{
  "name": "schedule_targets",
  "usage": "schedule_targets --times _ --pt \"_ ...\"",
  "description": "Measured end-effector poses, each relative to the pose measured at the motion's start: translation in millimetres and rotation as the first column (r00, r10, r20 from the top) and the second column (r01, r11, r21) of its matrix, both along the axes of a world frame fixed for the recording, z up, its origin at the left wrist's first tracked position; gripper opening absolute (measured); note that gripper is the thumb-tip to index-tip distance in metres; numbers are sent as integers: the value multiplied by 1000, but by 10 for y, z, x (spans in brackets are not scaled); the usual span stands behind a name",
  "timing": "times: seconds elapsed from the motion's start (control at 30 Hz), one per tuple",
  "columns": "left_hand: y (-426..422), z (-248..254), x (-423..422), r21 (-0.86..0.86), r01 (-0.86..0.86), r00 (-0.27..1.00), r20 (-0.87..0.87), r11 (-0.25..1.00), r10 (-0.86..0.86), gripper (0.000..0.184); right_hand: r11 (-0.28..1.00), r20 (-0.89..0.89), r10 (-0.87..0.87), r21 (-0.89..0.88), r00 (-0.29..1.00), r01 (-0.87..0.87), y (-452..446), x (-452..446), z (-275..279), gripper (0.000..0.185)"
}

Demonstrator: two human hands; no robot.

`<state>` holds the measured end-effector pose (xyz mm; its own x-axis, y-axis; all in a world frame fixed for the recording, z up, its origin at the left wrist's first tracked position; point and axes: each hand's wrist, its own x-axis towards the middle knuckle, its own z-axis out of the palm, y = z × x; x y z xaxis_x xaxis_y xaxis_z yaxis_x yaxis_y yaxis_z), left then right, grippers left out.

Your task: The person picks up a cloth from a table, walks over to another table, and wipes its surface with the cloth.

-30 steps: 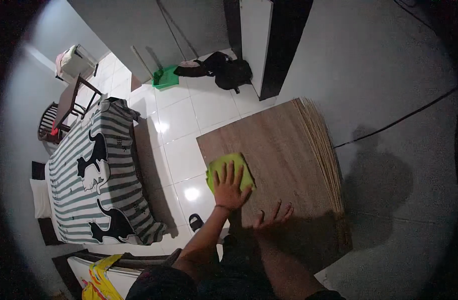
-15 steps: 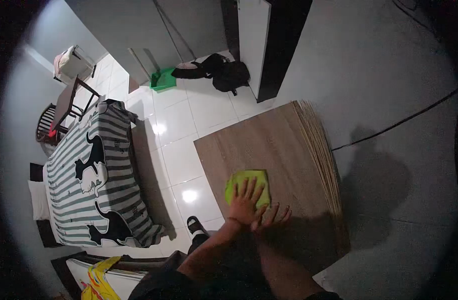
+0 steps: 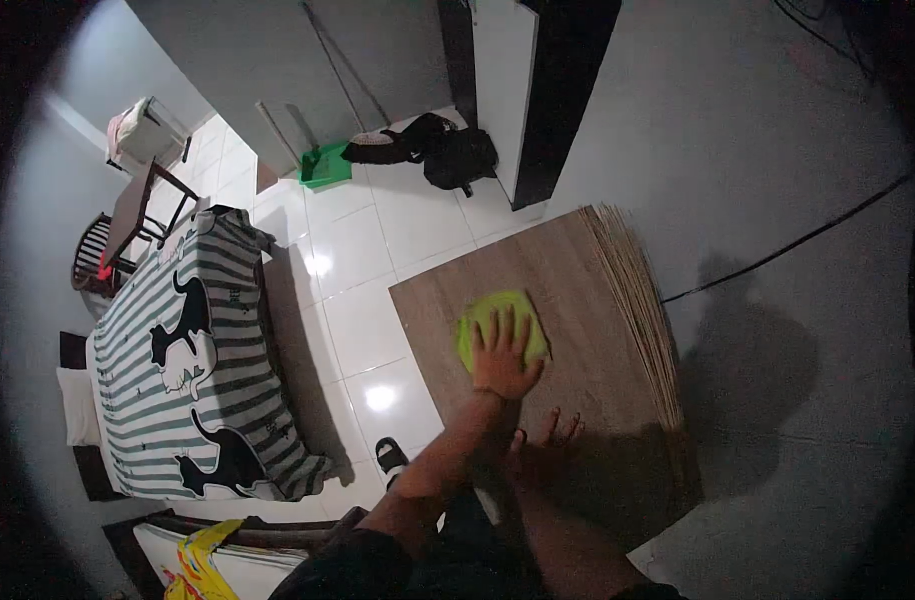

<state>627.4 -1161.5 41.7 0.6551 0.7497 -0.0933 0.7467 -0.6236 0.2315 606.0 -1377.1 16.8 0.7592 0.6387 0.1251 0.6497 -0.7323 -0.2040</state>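
Note:
My left hand (image 3: pixel 505 360) lies with its fingers spread on a yellow-green cloth (image 3: pixel 470 335), pressing it flat against a brown wood-grain surface (image 3: pixel 558 270). Lower and to the right, my right hand (image 3: pixel 546 450) rests on the same surface in shadow, fingers apart and nothing in them. A bundle of thin pale sticks (image 3: pixel 638 320) runs along the right edge of the surface.
A bed with a striped cat-print cover (image 3: pixel 228 350) stands at the left. Beyond are a green dustpan (image 3: pixel 326 167), a black bag (image 3: pixel 460 158) and a white panel (image 3: pixel 505 90). A sandal (image 3: pixel 389 454) is on the tiled floor. A dark cable (image 3: pixel 798 243) crosses the grey wall.
My left hand and the cloth first moved right and toward me, then away from me again over the surface. My right hand has stayed in nearly the same place.

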Motion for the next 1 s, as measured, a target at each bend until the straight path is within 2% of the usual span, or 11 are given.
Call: schedule_targets --times 0.07,0.2,0.3,0.4,0.53,0.63,0.73,0.8,0.83,0.9,1.0 --pt "-280 -54 -126 -7 224 973 64 975 -223 87 999 13 20 42 1000 -21 -20 12 -71 82" --pt "-511 22 -583 -68 225 971 93 972 -219 86 990 3 46 130 999 -46 -30 22 -90 79" --pt "-379 108 -804 -56 111 993 42 992 -108 85 977 -35 59 207 998 -51 -3 2 -79 76" --pt "11 77 -751 19 -47 998 37 999 47 86 992 -34 87 95 996 -83 -53 28 -19 75" --pt "328 -178 -366 142 -180 979 118 973 164 86 991 -15 19 135 1000 -17 36 9 -98 78" --pt "137 -62 -112 97 -65 996 67 993 59 86 978 125 99 170 987 -119 36 66 -25 81" --pt "-231 -6 -177 36 92 995 24 995 -93 87 997 -104 15 72 994 -8 60 21 107 79" --pt "-479 -77 -393 -27 225 964 150 974 -219 87 932 154 70 343 985 -120 97 56 -133 79" --pt "-563 -78 -535 -51 215 967 152 975 -205 87 934 154 66 339 986 -115 48 44 -96 79" --pt "-610 -46 -816 -56 164 980 119 985 -157 87 999 -51 52 13 997 -51 -70 16 2 81" --pt "-448 -13 -993 -21 70 997 40 997 -70 89 999 -99 41 -10 994 -42 -62 34 117 80"
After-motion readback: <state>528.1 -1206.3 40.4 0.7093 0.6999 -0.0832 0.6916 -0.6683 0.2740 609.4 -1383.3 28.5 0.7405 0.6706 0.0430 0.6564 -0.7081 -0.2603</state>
